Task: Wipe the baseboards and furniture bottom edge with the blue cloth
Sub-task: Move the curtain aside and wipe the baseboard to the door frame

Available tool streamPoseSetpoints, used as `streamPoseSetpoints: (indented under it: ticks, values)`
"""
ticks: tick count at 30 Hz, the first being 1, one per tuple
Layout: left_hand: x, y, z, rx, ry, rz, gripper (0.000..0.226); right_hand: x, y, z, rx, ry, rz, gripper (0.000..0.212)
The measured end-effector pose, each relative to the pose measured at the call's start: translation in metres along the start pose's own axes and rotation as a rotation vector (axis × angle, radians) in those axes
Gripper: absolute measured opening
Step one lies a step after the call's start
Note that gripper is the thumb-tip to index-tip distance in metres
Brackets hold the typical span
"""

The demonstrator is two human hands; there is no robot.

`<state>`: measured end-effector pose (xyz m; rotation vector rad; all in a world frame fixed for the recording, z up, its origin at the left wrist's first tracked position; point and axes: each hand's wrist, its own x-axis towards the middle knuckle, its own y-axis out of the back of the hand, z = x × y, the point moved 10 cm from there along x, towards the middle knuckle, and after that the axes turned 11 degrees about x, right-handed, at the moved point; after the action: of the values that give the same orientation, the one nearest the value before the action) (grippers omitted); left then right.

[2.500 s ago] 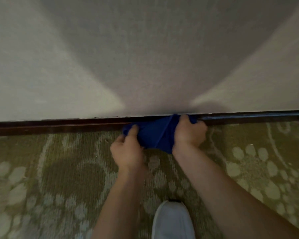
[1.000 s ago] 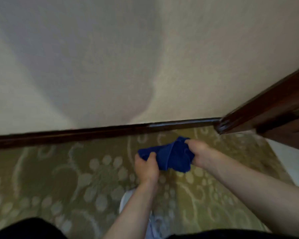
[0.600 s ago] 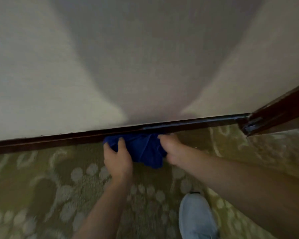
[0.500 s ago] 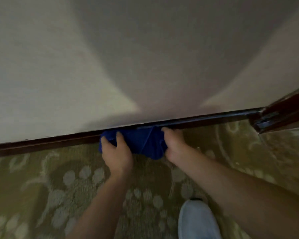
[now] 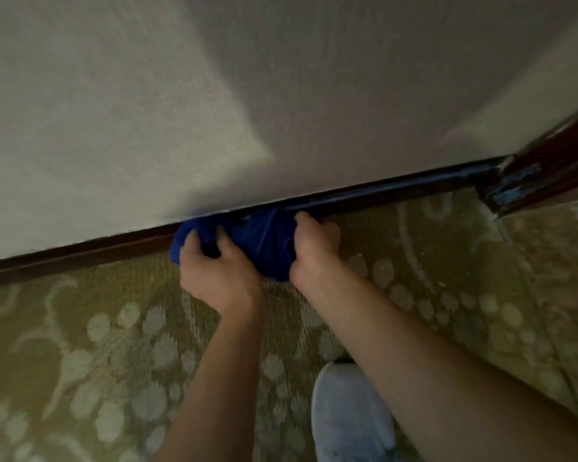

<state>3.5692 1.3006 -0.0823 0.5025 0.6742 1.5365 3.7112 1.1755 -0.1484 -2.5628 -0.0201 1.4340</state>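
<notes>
We see the blue cloth (image 5: 264, 241) bunched into a thick wad at the foot of the wall, its upper edge lying against the dark baseboard (image 5: 80, 251) and its lower fold hanging onto the carpet (image 5: 80, 345). Both hands hold it. Our left hand (image 5: 217, 275) grips the cloth's left end, its fingers (image 5: 226, 236) curled tight over the fabric with a dark fold showing between thumb and forefinger. Our right hand (image 5: 314, 248) grips the right end, knuckles up, its fingers (image 5: 306, 218) tucked round the cloth's top where it meets the baseboard; the frame is soft there, so we cannot tell whether the fingertips themselves touch the wood. The two hands sit near each other with the wad between them.

The baseboard runs as a narrow dark brown strip from the lower left up toward the right, with a glossy sheen on its right stretch. At the far right it meets a dark wooden piece (image 5: 548, 175) that slants away toward the upper corner, probably a door frame or furniture edge. Above the strip rises a pale textured wall (image 5: 281, 95), crossed by a broad shadow. The carpet is olive green with a pale leaf and dot pattern. A white shoe (image 5: 351, 418) rests on it below the right forearm.
</notes>
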Motion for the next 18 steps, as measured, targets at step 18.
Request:
streamPoseSetpoints:
  ticks: [18]
  values:
    - [-0.035,-0.040,0.047,0.220,-0.525,-0.081,0.011,0.017,0.054,-0.024,-0.087,0.112,0.049,0.034]
